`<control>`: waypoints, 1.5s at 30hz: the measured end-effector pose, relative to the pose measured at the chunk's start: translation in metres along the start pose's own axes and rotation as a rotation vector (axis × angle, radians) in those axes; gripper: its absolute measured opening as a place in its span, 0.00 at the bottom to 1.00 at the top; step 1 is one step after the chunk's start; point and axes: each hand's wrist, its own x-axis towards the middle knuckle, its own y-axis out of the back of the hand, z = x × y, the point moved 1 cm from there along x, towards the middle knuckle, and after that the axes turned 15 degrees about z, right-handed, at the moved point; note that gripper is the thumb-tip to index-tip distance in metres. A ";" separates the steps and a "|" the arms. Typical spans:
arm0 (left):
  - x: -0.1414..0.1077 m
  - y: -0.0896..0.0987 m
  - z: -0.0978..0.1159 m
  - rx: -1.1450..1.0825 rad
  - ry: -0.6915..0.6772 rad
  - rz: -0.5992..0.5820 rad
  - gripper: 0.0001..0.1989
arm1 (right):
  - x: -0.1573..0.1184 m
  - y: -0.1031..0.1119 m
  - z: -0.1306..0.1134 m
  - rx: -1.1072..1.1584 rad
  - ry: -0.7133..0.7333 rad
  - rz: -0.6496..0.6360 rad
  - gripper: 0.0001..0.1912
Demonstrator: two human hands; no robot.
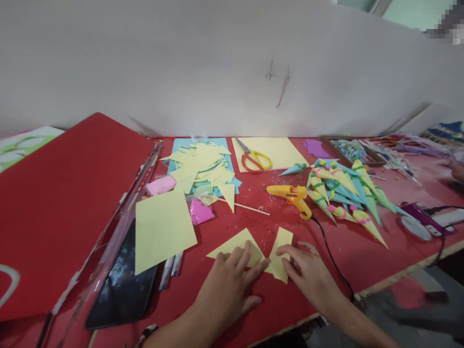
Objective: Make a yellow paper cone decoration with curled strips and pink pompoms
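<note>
Near the table's front edge, my left hand [234,275] lies with fingers spread on a yellow triangular paper [232,243]. Just right of it, my right hand [308,268] has its fingers apart and curved, the fingertips resting on a narrower yellow paper piece [282,241]. The two papers meet between my hands. Behind them sits a yellow glue gun [292,194] with a black cord. A large yellow sheet [163,229] lies to the left, partly over a black phone [121,285]. Red-and-yellow-handled scissors [255,159] rest on another yellow sheet [286,152].
Cut yellow and blue pieces [203,166] are heaped at the back. Decorated paper cones [340,186] pile up on the right, near a purple power strip [427,220]. A large red board [79,203] stands left. Another person's hand [456,171] shows at far right.
</note>
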 end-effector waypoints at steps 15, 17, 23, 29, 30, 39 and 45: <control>0.001 0.007 -0.006 -0.136 0.017 -0.021 0.30 | 0.010 0.043 0.013 -0.061 0.136 -0.144 0.09; 0.002 0.015 -0.011 -0.224 0.023 0.036 0.30 | 0.018 0.051 -0.002 0.066 0.146 -0.184 0.10; 0.013 0.052 -0.026 -0.471 0.223 0.256 0.10 | 0.046 0.046 -0.043 0.485 0.212 -0.205 0.12; 0.027 0.073 -0.076 -0.364 0.448 0.423 0.15 | 0.068 0.005 -0.048 0.564 0.136 -0.008 0.11; 0.031 0.076 -0.088 -0.294 0.506 0.454 0.15 | 0.069 -0.003 -0.047 0.522 0.166 0.027 0.14; 0.071 0.077 -0.170 -0.018 0.772 0.568 0.15 | 0.056 -0.036 -0.045 0.144 0.341 -0.131 0.42; 0.059 0.071 -0.144 0.047 0.702 0.582 0.25 | 0.056 -0.033 -0.045 0.217 0.338 -0.166 0.34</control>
